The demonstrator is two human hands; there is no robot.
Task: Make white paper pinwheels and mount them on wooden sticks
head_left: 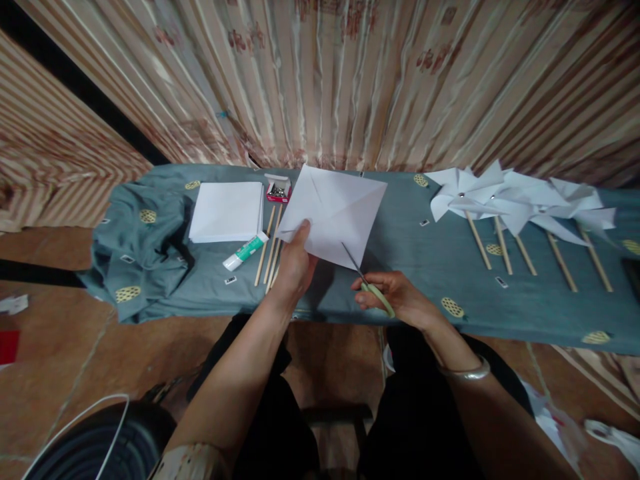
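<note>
A square white sheet of paper (345, 200) with diagonal creases is held up over the cloth-covered table. My left hand (296, 257) pinches its near left corner, thumb on top. In my right hand (393, 297) is a pair of scissors (376, 297) with pale green handles, fingers through the loops. The blades lie at the sheet's near right corner, pointing inward along a crease. Just left of the sheet are several wooden sticks (265, 247), a green and white glue stick (245, 251) and a small red box of metal pins (278, 189).
A stack of white paper (227, 212) lies on the left of the green patterned cloth (410, 253). Several white paper pinwheels (520, 200) on wooden sticks rest at the right. A pleated curtain (340, 87) hangs behind. A round black object (105, 443) stands at lower left.
</note>
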